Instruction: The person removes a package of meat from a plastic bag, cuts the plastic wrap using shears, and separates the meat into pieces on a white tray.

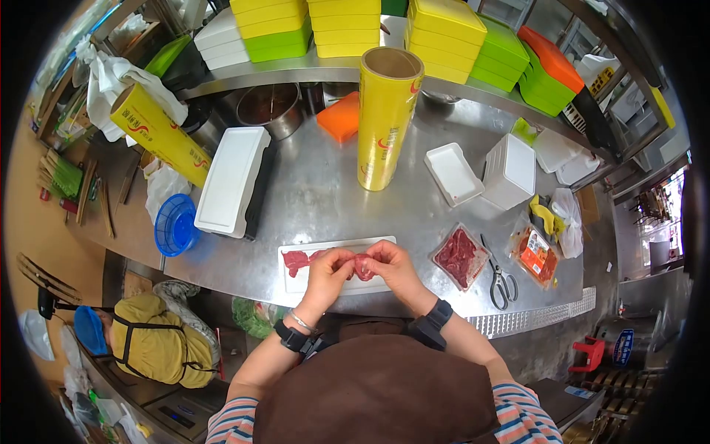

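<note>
While left hand (326, 280) and right hand (398, 269) pinch red meat (363, 267) over the white tray (295, 284), light, even finger pressure should limit tearing.

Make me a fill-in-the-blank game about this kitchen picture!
1. The left hand and right hand hold raw ____ over the long white tray.
2. The round plastic basket is coloured ____.
3. Between two clear plastic packs lies a pair of metal ____.
4. The small plastic stool is coloured ____.

Missing words: meat; blue; scissors; red
</note>
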A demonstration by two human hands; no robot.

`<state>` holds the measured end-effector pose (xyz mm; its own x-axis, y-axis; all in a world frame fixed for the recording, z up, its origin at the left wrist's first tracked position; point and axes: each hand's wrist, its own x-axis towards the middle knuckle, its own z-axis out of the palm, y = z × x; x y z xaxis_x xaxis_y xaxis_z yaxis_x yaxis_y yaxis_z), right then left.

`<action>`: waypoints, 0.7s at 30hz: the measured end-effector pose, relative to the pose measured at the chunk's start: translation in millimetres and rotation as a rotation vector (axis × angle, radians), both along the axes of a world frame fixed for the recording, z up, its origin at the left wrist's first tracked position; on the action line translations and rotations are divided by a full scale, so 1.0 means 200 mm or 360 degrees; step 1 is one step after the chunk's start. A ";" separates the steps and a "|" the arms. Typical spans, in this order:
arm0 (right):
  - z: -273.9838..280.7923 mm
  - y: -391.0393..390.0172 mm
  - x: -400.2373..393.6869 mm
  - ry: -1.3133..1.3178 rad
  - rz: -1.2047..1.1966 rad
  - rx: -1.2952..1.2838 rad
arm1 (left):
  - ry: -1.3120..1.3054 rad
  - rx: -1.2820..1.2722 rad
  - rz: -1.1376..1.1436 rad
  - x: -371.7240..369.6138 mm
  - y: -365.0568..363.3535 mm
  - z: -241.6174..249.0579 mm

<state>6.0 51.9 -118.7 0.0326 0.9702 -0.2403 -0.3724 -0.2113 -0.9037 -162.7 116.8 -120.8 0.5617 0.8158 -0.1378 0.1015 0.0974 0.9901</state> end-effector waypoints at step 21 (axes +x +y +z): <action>-0.18 -0.10 0.01 0.0746 -0.0511 -0.0288 | -0.0649 -0.0492 0.0350 0.02 0.04 0.01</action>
<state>7.1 31.0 -155.7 0.1679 0.8717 -0.4604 -0.7936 -0.1575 -0.5878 -159.2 124.0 -118.2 0.4406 0.8760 -0.1961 -0.3397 0.3649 0.8669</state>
